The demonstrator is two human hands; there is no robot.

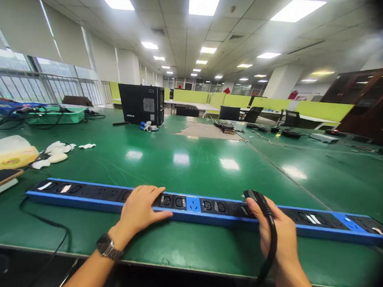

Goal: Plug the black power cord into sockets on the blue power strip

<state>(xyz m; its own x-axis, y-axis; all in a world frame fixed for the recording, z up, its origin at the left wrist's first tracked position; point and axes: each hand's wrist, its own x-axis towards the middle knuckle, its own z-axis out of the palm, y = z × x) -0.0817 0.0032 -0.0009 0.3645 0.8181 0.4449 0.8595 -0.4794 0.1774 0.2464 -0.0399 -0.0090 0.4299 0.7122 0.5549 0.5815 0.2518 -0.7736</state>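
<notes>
left hand (pixel 140 210): gripping across blue power strip (pixel 193 204), along desk's (pixel 171 245) near edge | right hand (pixel 279 229): holding black plug (pixel 257 196) | toward far edge: green basket (pixel 76 117), then black computer case (pixel 140 105) rightward

Black boxy computer tower (pixel 141 105) upper left of centre, green plastic basket (pixel 57 119) with dark cables (pixel 24 108) at left, lime-green partitions (pixel 189 95) mid-background, dark wooden cabinet (pixel 362 98) right edge

The left hand (pixel 139 208) is being held palm down, its thumb (pixel 163 215) being stretched rightward, apart from the fingers (pixel 157 190). The left forearm (pixel 85 273) is being slanted in from the lower left. The right hand (pixel 282 235) is being held raised, its fingers being curled into a grip, the right forearm (pixel 295 277) being angled up from below.
</notes>
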